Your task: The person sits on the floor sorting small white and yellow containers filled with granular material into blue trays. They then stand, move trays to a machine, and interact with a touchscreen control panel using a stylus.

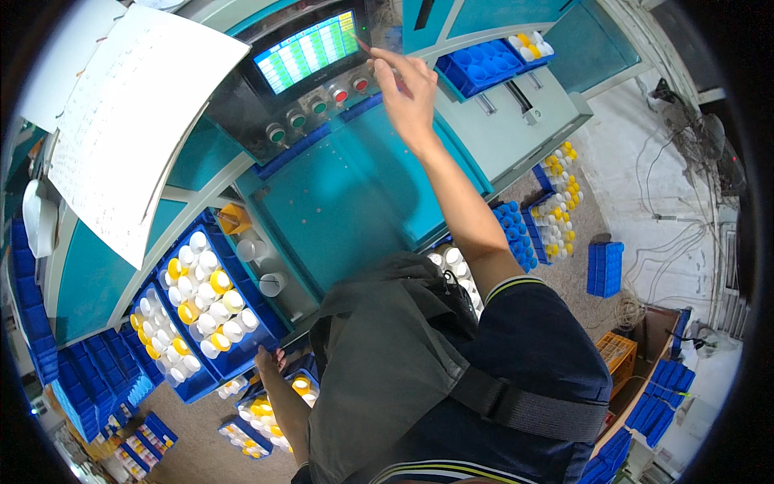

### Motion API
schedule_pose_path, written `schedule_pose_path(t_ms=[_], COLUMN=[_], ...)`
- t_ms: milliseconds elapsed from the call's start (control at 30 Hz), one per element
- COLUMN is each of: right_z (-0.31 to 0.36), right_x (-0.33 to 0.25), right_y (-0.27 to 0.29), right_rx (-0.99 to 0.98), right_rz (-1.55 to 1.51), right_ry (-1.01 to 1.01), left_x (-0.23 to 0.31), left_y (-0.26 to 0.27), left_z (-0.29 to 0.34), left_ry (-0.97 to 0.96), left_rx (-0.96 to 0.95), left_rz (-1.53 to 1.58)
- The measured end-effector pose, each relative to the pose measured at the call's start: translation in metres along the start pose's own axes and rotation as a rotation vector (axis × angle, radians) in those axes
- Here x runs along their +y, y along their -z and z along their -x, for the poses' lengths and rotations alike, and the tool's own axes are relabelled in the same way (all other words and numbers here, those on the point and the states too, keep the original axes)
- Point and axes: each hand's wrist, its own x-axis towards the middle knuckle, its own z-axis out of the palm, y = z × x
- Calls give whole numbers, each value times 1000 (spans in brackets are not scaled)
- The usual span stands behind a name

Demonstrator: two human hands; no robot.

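My right hand point(409, 93) is raised at the right edge of a lit screen point(302, 55) on a dark control panel. Its index finger stretches toward the screen, and the other fingers are loosely bent. A thin reddish-brown shape lies between fingertip and screen; whether it is a stick or a reflection, I cannot tell. Red and green push buttons point(319, 106) line the panel below. My left hand point(270, 360) hangs low, its fingers partly showing and apart, beside the near corner of a blue crate point(278, 310). White and yellow round cups point(207, 290) fill that crate.
A bare teal worktop point(322, 181) lies before me. Written sheets point(145, 113) hang at upper left. Blue trays point(476, 68) of cups stand on the cabinet at upper right. More crates fill the floor around me, including a blue one point(605, 269) by the wall with loose cables.
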Motion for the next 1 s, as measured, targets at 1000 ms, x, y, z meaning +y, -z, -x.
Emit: schedule_pose_path(t_ms=[1000], right_z=[40], right_x=[-47], right_y=[-31], right_rx=[-231], right_rz=[-133], right_ry=[165], left_x=[-1], left_y=[-4], left_z=[-3], left_ry=[19], left_rx=[65], left_rz=[-42])
